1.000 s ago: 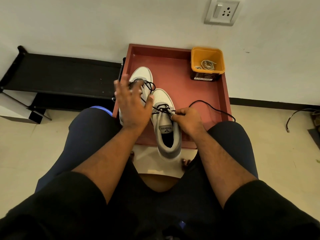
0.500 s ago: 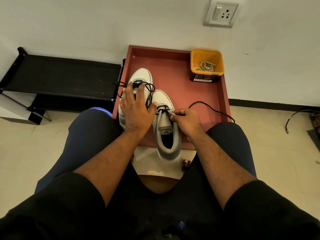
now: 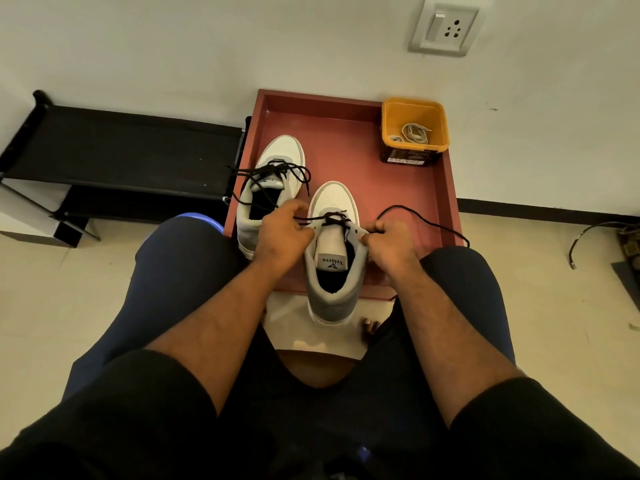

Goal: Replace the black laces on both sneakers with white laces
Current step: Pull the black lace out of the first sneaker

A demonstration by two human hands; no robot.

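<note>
- Black rack (image 3: pixel 114 150) lying at far left, its left end cut off by the frame.
- Left sneaker (image 3: pixel 273 181) sitting in the red tray (image 3: pixel 349 109), loosened black lace (image 3: pixel 273 173) sprawling over the tray's left rim.
- Left hand (image 3: pixel 282 233) pinching a black lace end; fingertips hidden.
- Right sneaker (image 3: pixel 334 251) overhanging the tray's near edge.
- Right hand (image 3: pixel 389 240) curling onto the sneaker's collar; lace (image 3: pixel 426 221) trailing over the right rim.
- White laces (image 3: pixel 414 133) lying in the yellow tub (image 3: pixel 415 109), far corner.

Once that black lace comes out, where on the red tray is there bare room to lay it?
Bare tray floor lies between the far sneaker and the yellow tub, up to the back rim. The near edge is crowded: near sneaker, both hands, trailing black lace.
</note>
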